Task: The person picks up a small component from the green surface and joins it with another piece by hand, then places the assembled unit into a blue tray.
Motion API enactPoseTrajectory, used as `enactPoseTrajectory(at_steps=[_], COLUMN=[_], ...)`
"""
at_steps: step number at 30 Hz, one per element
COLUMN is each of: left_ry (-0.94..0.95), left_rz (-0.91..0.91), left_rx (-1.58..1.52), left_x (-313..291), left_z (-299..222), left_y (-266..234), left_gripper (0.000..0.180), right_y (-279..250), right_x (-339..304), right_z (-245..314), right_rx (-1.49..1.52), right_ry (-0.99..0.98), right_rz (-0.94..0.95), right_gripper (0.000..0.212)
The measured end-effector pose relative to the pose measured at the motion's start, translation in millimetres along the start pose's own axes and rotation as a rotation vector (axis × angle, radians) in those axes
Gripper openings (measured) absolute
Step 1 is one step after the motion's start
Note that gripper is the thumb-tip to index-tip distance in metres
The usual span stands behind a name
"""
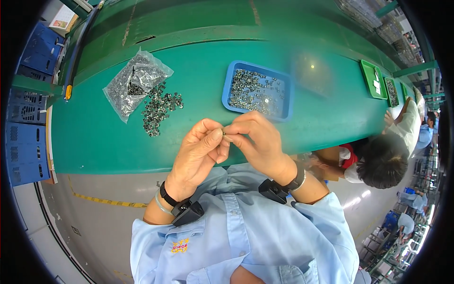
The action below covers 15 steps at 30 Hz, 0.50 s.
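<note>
The tiny dark metal piece (pixel 223 134), mostly hidden, is pinched between the fingertips of the left hand (pixel 199 144) and right hand (pixel 258 141) above the smooth green tabletop (pixel 201 94), and is best steadied lightly.

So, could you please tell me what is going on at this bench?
The person's left hand and right hand meet at the fingertips, pinching a tiny part. On the green table, a pile of small metal parts lies beside a clear plastic bag; to their right, a blue tray holds many small shiny pieces.
</note>
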<state>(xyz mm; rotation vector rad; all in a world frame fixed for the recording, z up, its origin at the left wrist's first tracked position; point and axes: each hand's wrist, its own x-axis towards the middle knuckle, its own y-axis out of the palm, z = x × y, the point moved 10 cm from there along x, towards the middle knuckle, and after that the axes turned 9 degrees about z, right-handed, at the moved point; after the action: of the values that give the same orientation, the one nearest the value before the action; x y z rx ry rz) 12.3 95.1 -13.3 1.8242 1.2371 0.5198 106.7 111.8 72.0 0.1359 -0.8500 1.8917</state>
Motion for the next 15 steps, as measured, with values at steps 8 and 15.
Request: enactPoseTrajectory(at_steps=[8, 15], left_ry=[-0.007, -0.003], left_rz=[0.038, -0.006], left_rx=[-0.063, 0.159], left_x=[1.8, 0.6], left_z=[5.9, -5.3], left_y=[4.2, 5.6], left_gripper=[0.015, 0.016], right_y=[0.6, -4.4], right_x=[-3.7, -3.4], right_z=[-6.3, 0.4], right_rx=[0.105, -0.028], right_ry=[0.026, -0.076], right_rz=[-0.004, -0.04], right_gripper=[0.019, 0.02])
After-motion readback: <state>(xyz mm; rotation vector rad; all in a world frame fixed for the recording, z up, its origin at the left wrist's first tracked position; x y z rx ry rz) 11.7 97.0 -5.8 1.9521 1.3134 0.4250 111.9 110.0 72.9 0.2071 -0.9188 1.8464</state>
